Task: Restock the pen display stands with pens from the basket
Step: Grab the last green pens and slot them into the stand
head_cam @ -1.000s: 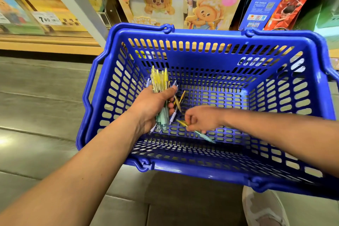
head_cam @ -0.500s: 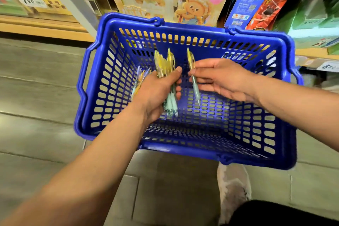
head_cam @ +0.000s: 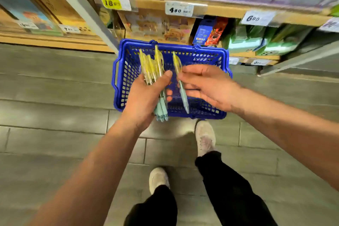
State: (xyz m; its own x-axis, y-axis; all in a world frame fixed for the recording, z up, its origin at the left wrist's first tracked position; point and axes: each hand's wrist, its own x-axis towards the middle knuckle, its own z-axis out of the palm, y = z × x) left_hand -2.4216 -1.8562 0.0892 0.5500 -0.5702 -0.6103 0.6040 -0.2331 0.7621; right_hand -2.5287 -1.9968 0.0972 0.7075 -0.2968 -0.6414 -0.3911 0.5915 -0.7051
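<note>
A blue plastic basket (head_cam: 124, 71) stands on the floor in front of the shelves. Above it my left hand (head_cam: 145, 97) grips a bundle of pens (head_cam: 152, 66) with yellow tops and pale green barrels, tips pointing down towards me. My right hand (head_cam: 207, 86) pinches a single pen (head_cam: 180, 82) of the same kind between thumb and fingers, just right of the bundle. The basket floor beneath my hands is mostly hidden. No pen display stand shows in this view.
Wooden store shelves (head_cam: 211, 5) with price tags (head_cam: 178, 8) and boxed goods run across the top. A grey slanted post (head_cam: 86, 11) stands left of the basket. My two feet in pale shoes (head_cam: 205, 137) rest on the grey tiled floor behind the basket.
Both hands have lifted out of the basket, the right one carrying a pen picked from its floor. The view has risen and pulled back, showing more shelves and my legs.
</note>
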